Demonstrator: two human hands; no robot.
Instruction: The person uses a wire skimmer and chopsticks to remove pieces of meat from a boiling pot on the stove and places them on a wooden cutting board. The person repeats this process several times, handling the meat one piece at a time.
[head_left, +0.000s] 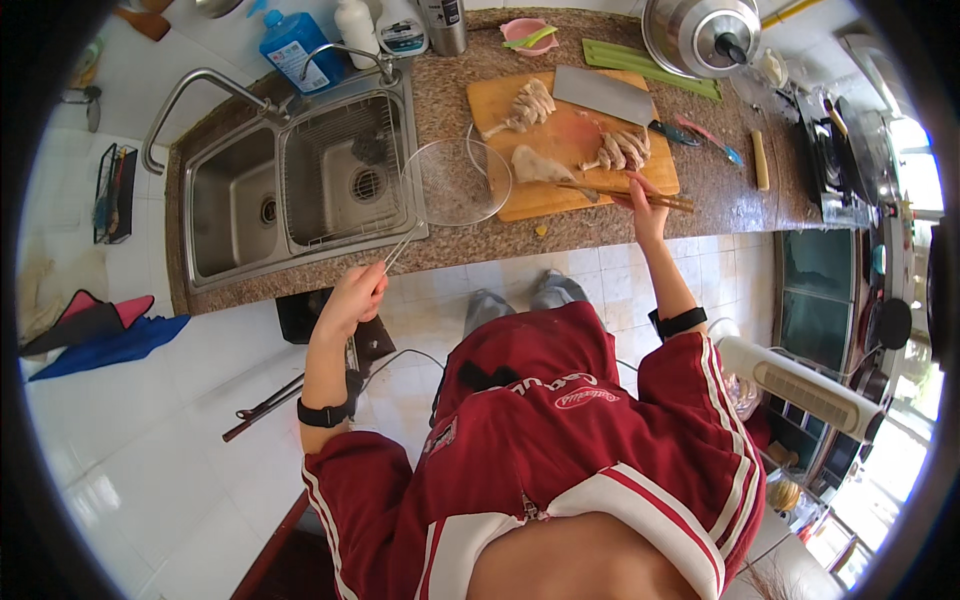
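Note:
My left hand (356, 298) grips the handle of a wire mesh strainer (457, 184), whose round basket hangs between the sink and the left edge of a wooden cutting board (495, 101). In my right hand (645, 206) is a pair of wooden chopsticks (671, 201). Their tips reach a pale piece of cooked meat (541, 165) near the board's front. Two scored pieces of meat also lie there: one at the back left (531, 105) and another at the right (624, 150). A cleaver (604, 94) rests across the back of the board, its dark handle pointing right.
A double-bowl steel sink (232, 202) with a faucet is at the left. Behind it stand a blue soap bottle (296, 52) and other bottles. A pink bowl (529, 36), a lidded pot (701, 34) and a green strip (649, 67) line the back. A stove (829, 157) is far right.

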